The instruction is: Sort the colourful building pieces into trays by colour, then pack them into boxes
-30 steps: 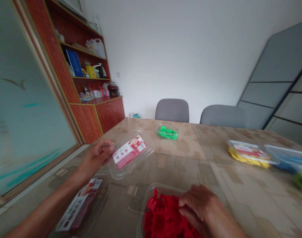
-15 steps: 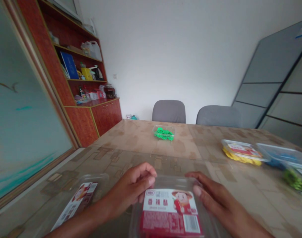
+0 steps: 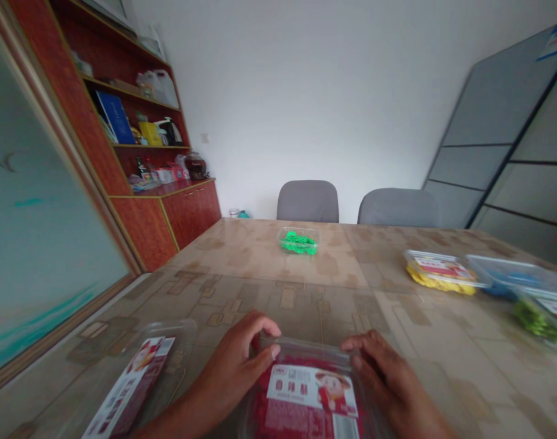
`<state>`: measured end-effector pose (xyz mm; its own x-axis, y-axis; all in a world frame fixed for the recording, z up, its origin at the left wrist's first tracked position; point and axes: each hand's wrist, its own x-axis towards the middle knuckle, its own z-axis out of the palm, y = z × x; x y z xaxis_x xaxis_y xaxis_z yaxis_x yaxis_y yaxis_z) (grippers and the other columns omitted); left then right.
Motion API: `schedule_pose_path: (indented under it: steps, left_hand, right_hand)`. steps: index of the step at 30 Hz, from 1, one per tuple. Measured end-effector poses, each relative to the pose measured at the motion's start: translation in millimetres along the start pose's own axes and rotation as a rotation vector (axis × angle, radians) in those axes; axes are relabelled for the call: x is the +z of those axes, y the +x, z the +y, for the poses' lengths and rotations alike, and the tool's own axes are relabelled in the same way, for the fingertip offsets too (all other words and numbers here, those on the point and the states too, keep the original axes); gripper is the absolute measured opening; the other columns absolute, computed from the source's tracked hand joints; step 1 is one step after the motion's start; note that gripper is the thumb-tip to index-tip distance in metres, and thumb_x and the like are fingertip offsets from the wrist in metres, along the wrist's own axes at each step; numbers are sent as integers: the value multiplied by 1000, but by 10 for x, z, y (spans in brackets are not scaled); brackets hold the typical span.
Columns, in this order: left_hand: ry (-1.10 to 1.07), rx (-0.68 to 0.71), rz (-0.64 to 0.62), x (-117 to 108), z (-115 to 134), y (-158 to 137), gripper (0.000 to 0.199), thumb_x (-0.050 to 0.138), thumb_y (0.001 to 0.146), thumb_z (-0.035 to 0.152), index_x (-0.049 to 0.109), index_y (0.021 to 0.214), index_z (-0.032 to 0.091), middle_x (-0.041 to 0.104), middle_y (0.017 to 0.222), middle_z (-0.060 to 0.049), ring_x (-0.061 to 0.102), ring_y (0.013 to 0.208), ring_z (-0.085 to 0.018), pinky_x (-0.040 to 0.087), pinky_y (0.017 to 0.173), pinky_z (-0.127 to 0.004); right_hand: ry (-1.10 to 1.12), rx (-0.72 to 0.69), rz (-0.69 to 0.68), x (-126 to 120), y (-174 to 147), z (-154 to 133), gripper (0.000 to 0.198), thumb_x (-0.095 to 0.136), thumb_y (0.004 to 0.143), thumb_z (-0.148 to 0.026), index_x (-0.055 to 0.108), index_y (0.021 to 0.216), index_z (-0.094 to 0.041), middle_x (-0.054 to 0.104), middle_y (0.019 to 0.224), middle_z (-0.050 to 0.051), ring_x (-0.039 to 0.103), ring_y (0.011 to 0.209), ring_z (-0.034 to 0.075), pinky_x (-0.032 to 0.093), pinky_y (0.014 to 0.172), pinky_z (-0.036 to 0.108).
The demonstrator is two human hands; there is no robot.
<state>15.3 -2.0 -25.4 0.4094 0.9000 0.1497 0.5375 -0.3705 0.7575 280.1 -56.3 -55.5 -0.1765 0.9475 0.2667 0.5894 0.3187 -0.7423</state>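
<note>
A clear plastic box [image 3: 258, 407] of red pieces sits at the near edge of the table, right in front of me. Its clear plastic lid [image 3: 312, 390] bears a white and red label with a cartoon figure. My left hand [image 3: 244, 356] is at the lid's far left corner, thumb and curled forefinger closed about the edge. At the far right corner, my right hand [image 3: 383, 375] grips the rim with bent fingers, its thumb along the side. Whether the lid is fully seated on the box cannot be made out.
Another labelled clear lid or box [image 3: 127, 390] lies left of my forearm. Farther off stands an open box of green pieces [image 3: 299, 242]. On the right are boxes with yellow pieces [image 3: 440, 272], blue pieces [image 3: 511, 280] and light green pieces [image 3: 541, 323]. Two grey chairs [image 3: 308, 201] stand behind the table.
Both hands and the lid sit slightly lower in view, and red pieces now show through around the label. My left thumb and forefinger are wider apart. The camera has shifted a little.
</note>
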Motion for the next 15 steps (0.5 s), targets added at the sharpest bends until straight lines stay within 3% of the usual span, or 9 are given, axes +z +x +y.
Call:
schedule_pose_path:
  steps: [10,15]
  left_hand:
    - [-289,-110,-5,71,-24,14,13,53,82,31,59,85,20,59,75,1,55,72,-17,41,65,-26]
    - [-496,-217,-33,89,-29,9,23,61,78,40,56,86,19,54,69,3,52,65,-15,38,58,-24]
  right_hand:
    - [126,122,21,39,26,-150,27,37,96,-43,56,96,-23,63,81,1,61,75,17,50,66,25]
    - [218,167,55,66,6,-130,28,41,94,-46,58,95,-22,63,81,1,61,75,17,50,66,25]
